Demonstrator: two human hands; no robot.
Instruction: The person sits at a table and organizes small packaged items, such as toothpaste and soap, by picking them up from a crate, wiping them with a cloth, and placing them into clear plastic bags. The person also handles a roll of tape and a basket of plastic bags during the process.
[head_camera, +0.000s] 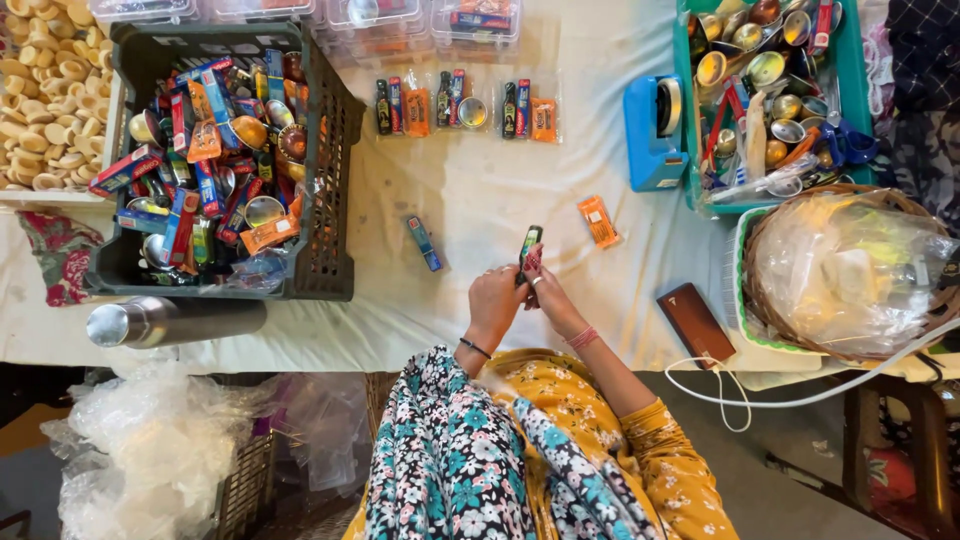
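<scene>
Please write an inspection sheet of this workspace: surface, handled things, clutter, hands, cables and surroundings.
Surface: white cloth covers the table, faintly stained.
Handled things: small dark bottle held by both hands.
Clutter: black crate and teal crate full of small items; blue packet and orange packet lie loose; three filled clear bags in a row.
Hands: left hand and right hand grip the bottle.
Cables: white cable runs off the table edge.
Surroundings: steel flask, wicker basket, plastic bags.

Both hands (520, 292) around a small dark bottle (529, 243) above white cloth (480, 190)
</scene>
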